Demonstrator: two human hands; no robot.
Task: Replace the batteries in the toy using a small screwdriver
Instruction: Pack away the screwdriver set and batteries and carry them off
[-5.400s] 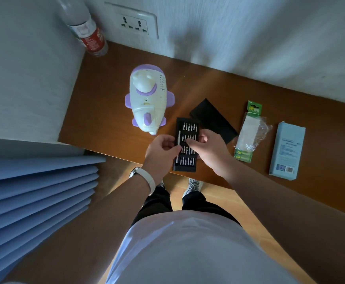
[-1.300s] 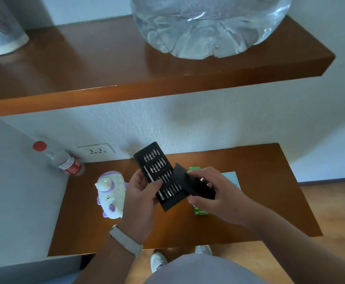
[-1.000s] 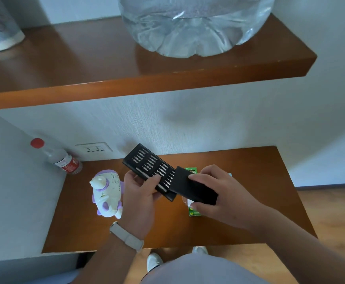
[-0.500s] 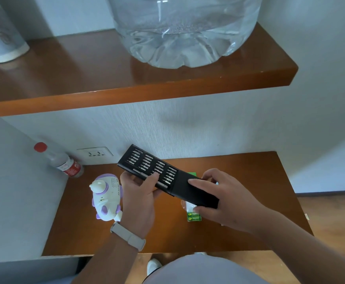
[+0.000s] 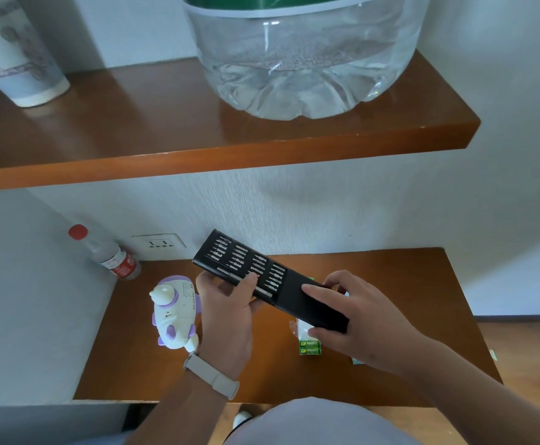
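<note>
L hand grips bit tray; R hand pinches black sleeve round tray's near-right end. Shared long axis runs far-left to near-right; toy lies on shelf, left of L hand.

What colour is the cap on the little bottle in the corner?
Red. The bottle cap shows clearly in the head view, by the wall.

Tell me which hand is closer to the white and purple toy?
Left. The left hand is just beside the white and purple plastic toy; the right hand is farther away, past the black screwdriver-bit case both hold.
</note>
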